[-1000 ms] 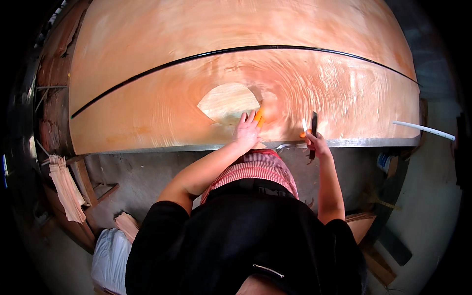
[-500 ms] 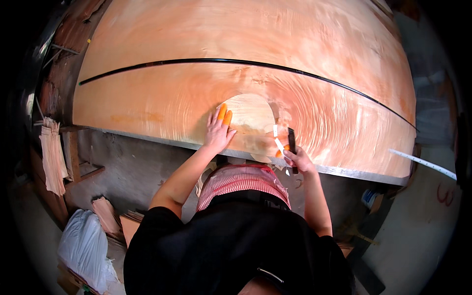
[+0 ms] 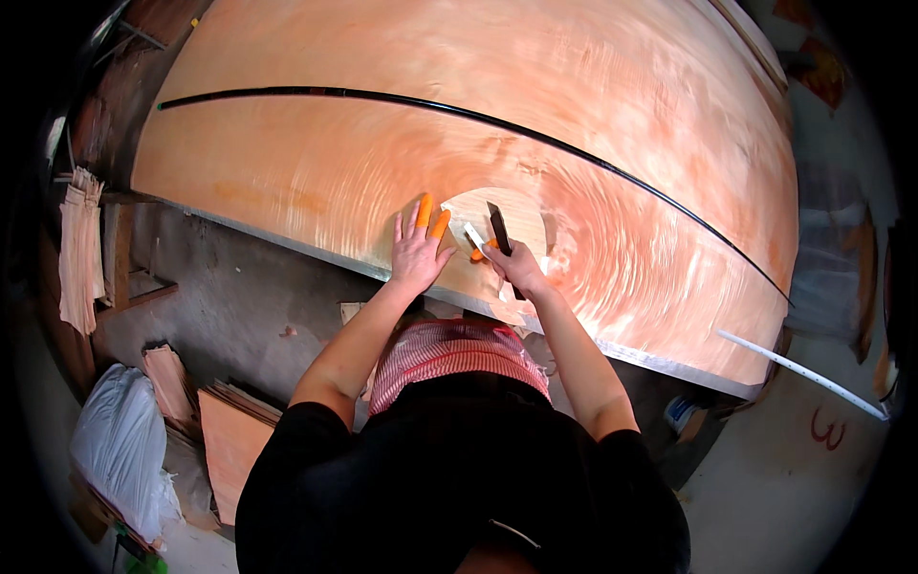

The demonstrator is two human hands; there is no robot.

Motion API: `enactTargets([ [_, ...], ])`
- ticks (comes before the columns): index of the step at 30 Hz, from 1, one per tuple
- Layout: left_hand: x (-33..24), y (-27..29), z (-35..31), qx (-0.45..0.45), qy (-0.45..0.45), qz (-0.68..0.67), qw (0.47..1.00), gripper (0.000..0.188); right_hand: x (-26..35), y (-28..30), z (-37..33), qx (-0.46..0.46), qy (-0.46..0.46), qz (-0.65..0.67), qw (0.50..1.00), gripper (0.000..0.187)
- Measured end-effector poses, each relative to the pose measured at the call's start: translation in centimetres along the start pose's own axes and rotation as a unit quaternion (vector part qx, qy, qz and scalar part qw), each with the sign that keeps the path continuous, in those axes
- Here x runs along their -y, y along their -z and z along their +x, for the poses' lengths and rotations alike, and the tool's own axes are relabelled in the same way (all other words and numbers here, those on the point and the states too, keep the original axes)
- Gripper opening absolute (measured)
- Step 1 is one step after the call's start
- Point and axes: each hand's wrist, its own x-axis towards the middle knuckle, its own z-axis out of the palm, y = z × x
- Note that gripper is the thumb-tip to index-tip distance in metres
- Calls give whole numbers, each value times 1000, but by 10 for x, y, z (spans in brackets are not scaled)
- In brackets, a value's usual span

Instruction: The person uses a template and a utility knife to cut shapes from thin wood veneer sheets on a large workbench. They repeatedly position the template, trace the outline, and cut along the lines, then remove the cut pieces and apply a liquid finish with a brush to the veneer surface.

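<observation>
A large sheet of orange-brown wood veneer (image 3: pixel 316 182) spreads out before me, with a paler rounded veneer patch (image 3: pixel 524 206) near its front edge. My left hand (image 3: pixel 418 253) lies flat at the left edge of this patch, fingers spread, orange finger covers on two of them. Closed around a dark, flat, knife-like tool (image 3: pixel 497 226) is my right hand (image 3: pixel 519 268), above the patch. A short white strip (image 3: pixel 474 238), like tape, sticks out by its orange-covered fingertip. Whether the strip touches the veneer I cannot tell.
A long thin black rod (image 3: pixel 459 110) lies across the sheet beyond my hands. At the right edge, a white strip (image 3: pixel 803 371) juts past the sheet. Veneer pieces (image 3: pixel 234 440) and a white plastic bag (image 3: pixel 122 445) are at the lower left.
My right hand has moved left from beside the patch to over it, carrying the dark tool and white strip. The left hand stays by the patch's left edge. The whole view has shifted somewhat.
</observation>
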Motion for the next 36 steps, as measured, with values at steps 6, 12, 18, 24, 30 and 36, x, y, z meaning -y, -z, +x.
enactTargets([
  [6,2,3,0,4,-3,-20,1000,53,11,-13,47,6,25,-6,1000,21],
  [12,11,-1,0,19,-7,-25,999,50,9,-22,88,26,-14,-60,998,20],
  [18,21,0,6,-29,-12,-154,988,53,10,-23,89,42,-16,-51,998,19],
  [24,2,17,17,71,-50,-15,996,66,4,-3,81,79,14,-141,987,22],
  [30,-2,19,21,74,-56,39,995,72,13,54,72,35,76,-272,959,23],
  [36,-12,19,37,19,-51,1,999,54,-11,69,61,-125,-36,84,988,19],
])
